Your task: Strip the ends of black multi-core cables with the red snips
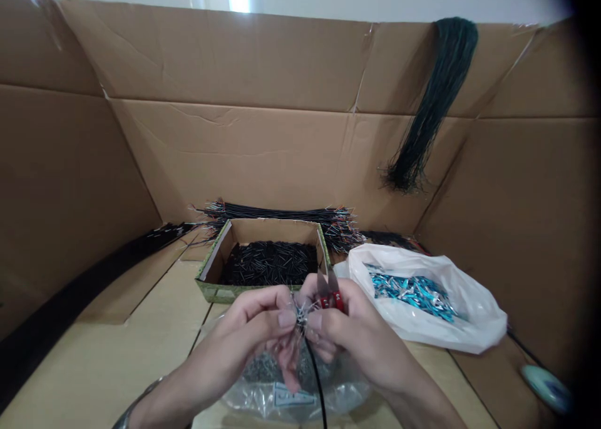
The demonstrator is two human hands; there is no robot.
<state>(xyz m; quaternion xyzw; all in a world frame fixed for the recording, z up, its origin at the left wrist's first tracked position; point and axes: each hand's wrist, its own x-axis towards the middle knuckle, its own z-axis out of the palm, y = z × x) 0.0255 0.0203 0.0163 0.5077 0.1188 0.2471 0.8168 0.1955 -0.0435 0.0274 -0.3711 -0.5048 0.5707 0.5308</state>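
Note:
Both my hands meet above a clear plastic bag (253, 404), which has a printed label and greyish, wiry-looking contents. The thumb and fingers of my left hand (256, 322) pinch the splayed, silvery wire strands at the end of a black cable (315, 366). From there the cable runs down toward me. My right hand (352, 319) is closed on the same strands from the other side. Tucked in its fingers are small red-handled snips (331, 294), blades pointing up and away. Exactly which strands each fingertip grips is hidden.
Behind my hands stands a green-edged cardboard box (211, 291) of short black pieces. Bundled black cables (282, 213) lie behind it. At right sits a white bag (469, 335) with blue and silver pieces. Dark green strands (436, 103) hang over the cardboard wall (235, 141); long black strands (94, 285) lie left.

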